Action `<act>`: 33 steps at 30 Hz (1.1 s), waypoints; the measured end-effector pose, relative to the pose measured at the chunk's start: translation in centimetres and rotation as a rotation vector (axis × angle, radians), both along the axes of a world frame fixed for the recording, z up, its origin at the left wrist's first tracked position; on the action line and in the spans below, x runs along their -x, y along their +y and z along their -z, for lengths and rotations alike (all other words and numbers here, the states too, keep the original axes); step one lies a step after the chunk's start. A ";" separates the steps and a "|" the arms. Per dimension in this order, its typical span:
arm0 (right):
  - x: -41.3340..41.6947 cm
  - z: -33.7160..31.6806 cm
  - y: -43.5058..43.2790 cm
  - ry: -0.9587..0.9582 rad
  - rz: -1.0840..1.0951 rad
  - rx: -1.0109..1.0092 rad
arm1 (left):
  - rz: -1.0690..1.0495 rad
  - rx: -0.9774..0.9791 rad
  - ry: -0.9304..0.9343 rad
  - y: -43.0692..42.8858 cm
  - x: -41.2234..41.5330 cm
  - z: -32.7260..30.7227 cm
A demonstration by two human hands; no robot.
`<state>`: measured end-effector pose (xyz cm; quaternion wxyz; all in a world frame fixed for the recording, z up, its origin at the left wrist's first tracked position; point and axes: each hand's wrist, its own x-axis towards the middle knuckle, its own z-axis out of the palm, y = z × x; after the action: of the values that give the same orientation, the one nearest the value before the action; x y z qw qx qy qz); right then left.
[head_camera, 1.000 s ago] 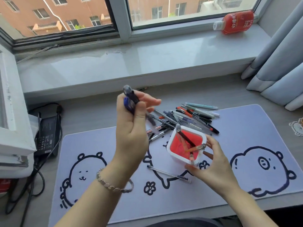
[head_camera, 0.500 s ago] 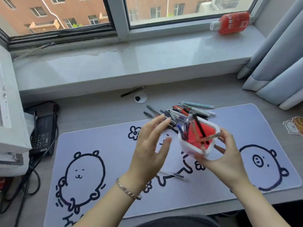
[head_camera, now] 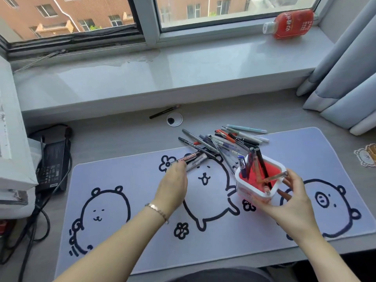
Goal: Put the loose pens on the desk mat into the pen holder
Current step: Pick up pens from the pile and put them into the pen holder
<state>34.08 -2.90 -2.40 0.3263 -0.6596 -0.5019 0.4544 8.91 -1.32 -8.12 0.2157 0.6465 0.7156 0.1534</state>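
The white pen holder has a red inside and stands tilted over the right half of the lilac desk mat. My right hand grips it from the near right side. Several pens stick out of it, among them a blue one and a black one. A pile of loose pens lies at the mat's far edge, partly on the bare desk. My left hand is palm down with its fingertips closed on the near end of a whiteboard marker. A second marker lies right beside that one.
A dark pen lies off the mat beside a round cable grommet. A black power brick with cables and a white box sit at the left. A red bottle lies on the windowsill. Grey curtains hang at right.
My left hand held a blue pen up, let it go into the holder, then came down onto the whiteboard marker. My right hand shifted the holder to the right.
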 end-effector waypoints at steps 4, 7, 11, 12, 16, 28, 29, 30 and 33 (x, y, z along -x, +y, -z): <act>0.8 0.1 0.2 -0.011 -0.035 0.012 | 0.079 0.031 0.127 3.5 -0.2 0.0; 1.2 0.0 0.2 -0.037 -0.054 0.013 | 0.177 0.096 0.235 5.0 -1.1 -0.1; 1.7 -0.3 0.4 -0.024 -0.083 0.017 | 0.240 0.129 0.355 4.3 -1.7 1.0; 1.8 -0.3 0.4 -0.018 -0.088 0.020 | 0.253 0.130 0.390 3.5 -1.8 0.9; 2.2 0.3 0.5 -0.023 -0.113 0.033 | 0.109 0.268 0.361 1.3 -0.9 0.9; 2.6 0.5 -0.2 -0.064 -0.166 0.042 | 0.162 0.597 0.221 -2.1 4.4 -5.4; 2.6 0.4 -0.2 -0.071 -0.168 0.040 | 0.170 0.600 0.236 -2.1 4.5 -6.0; 2.6 0.4 -0.3 -0.075 -0.168 0.040 | 0.168 0.595 0.239 -2.2 4.6 -6.6; 2.7 0.2 -0.4 -0.076 -0.166 0.039 | 0.064 0.459 0.094 -2.2 4.3 -7.9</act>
<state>31.37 -3.27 -2.57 0.2552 -0.6386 -0.5579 0.4644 4.63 -3.47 -0.25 0.3283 0.6093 0.7201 -0.0503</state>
